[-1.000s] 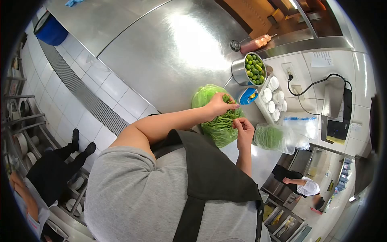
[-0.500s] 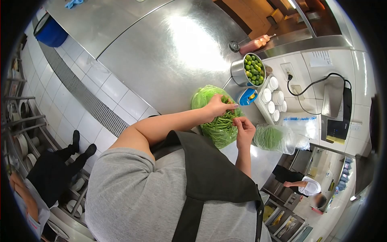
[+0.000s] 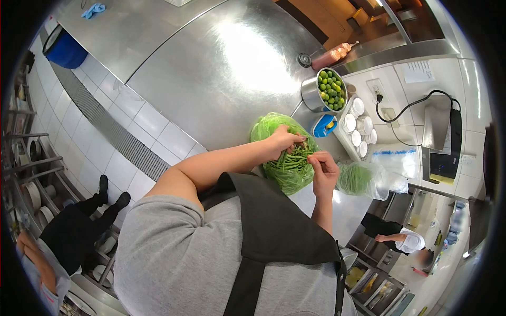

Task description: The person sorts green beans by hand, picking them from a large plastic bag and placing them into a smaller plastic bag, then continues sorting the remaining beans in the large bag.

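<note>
A green plastic bag (image 3: 287,184) lies open on the steel counter, filled with green beans (image 3: 291,164). My left hand (image 3: 284,141) is over the far side of the beans, its thumb and fingers closed on a green bean that is mostly hidden. Just to the right, at the edge of the bag, my right hand (image 3: 324,169) is raised with thumb and fingertips pinched together; anything between them is too small to make out. A clear bag with green contents (image 3: 354,178) lies beside my right hand.
A steel pot of limes (image 3: 311,95), a blue container (image 3: 323,126) and a rack of white cups (image 3: 348,124) stand along the wall. Sauce bottles (image 3: 327,59) are behind them. One person (image 3: 55,253) is at left, another (image 3: 408,241) at lower right.
My hands have moved slightly apart: the right has shifted a little right, and its fingertips are farther from the left hand's. The left stays over the beans.
</note>
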`<state>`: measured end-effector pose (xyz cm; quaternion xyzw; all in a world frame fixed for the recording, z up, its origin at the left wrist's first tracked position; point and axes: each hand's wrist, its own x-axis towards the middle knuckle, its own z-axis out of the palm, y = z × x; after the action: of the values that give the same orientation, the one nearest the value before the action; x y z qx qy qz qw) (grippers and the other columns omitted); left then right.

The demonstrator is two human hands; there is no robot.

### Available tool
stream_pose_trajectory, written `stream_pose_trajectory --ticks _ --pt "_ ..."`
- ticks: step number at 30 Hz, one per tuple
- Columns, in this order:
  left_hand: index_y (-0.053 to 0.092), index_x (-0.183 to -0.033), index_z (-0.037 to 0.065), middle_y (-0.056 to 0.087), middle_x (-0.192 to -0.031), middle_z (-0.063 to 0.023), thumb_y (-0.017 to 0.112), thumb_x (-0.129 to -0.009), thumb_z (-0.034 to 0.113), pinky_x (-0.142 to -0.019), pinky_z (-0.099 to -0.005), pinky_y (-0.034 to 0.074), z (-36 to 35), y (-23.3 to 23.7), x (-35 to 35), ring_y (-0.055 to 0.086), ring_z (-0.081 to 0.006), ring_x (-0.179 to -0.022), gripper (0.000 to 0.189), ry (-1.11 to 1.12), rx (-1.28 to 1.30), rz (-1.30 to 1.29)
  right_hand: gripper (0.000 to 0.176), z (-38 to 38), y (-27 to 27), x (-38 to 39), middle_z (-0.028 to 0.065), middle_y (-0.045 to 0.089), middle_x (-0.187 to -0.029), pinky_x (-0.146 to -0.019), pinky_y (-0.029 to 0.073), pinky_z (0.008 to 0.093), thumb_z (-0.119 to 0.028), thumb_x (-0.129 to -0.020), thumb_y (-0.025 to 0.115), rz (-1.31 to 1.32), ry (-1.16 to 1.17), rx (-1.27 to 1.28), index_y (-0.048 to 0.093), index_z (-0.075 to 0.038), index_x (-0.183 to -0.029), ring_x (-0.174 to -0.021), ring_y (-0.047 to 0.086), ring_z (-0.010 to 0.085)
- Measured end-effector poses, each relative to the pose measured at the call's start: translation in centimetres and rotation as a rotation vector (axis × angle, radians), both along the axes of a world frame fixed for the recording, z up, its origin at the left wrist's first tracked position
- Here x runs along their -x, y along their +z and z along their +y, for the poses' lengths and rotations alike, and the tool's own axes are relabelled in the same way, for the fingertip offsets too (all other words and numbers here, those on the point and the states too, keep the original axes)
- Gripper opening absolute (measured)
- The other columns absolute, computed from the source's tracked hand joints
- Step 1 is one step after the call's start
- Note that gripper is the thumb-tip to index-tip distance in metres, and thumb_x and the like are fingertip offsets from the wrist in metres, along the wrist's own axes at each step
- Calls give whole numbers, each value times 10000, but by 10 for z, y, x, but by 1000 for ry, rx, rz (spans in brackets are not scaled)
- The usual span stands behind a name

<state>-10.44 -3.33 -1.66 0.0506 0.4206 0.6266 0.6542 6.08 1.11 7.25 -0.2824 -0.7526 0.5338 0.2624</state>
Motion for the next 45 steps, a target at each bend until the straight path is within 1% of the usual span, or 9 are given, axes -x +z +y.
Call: stream_pose_trajectory --ticks 5,12,15,22,26,32,36,41,45 --pt "619 -951 71 615 -765 -17 651 -951 147 -473 -207 370 -2 -6 5 436 -55 -552 82 -78 58 -228 42 -7 18 18 45 624 -897 -721 451 218 58 -878 706 72 -41 -110 693 20 -889 -808 583 107" --pt "585 -1002 62 461 -651 56 602 -982 158 -458 -203 395 5 -33 8 423 -48 -535 100 -1 115 -561 210 30 -36 -23 133 632 -976 -751 535 329 -71 -837 736 -780 65 -277 718 5 -1032 -801 649 234" --pt "587 -1027 56 490 -659 48 588 -1002 165 -460 -199 408 4 -32 5 442 -60 -530 112 64 146 -563 247 19 -42 -19 139 647 -1021 -746 549 358 -54 -841 720 -682 -7 -213 718 -11 -1085 -857 672 249" --pt "633 -905 36 611 -741 -18 672 -968 156 -518 -232 513 -27 -9 -27 584 -95 -601 140 -540 9 -241 250 17 -67 -24 133 617 -988 -850 500 403 26 -681 713 -682 245 -360 665 -26 -921 -981 588 348" --pt "593 -878 69 544 -701 21 677 -980 235 -505 -240 458 -45 19 -29 522 -82 -562 212 -749 24 -179 277 9 -66 -28 122 595 -995 -886 465 410 37 -658 713 -618 140 -369 638 -44 -912 -1023 553 356" --pt "525 -799 82 466 -669 41 653 -998 326 -511 -244 379 -46 24 -15 463 -74 -564 340 -617 -37 -234 135 6 -74 -41 109 606 -951 -760 502 351 -10 -798 732 -471 -71 -206 650 -25 -904 -883 616 279" --pt "617 -880 40 477 -674 31 642 -1008 291 -533 -253 416 -37 46 1 501 -89 -596 283 -442 -16 -11 77 7 -67 -43 52 650 -943 -713 495 288 -38 -873 728 -161 -336 -215 679 -21 -929 -832 630 150" --pt "693 -1119 -33 577 -704 -4 630 -1009 218 -579 -261 467 -24 72 9 568 -101 -638 282 -356 -85 97 204 10 -57 -42 33 679 -895 -722 494 242 -38 -900 725 106 -474 164 665 -29 -1096 -801 630 96" --pt "718 -1083 -28 586 -684 5 704 -956 209 -506 -239 407 -10 72 4 503 -66 -557 269 -393 -102 302 407 3 -24 -26 30 682 -882 -723 490 226 -19 -889 734 216 -377 309 583 -46 -1266 -804 632 77"
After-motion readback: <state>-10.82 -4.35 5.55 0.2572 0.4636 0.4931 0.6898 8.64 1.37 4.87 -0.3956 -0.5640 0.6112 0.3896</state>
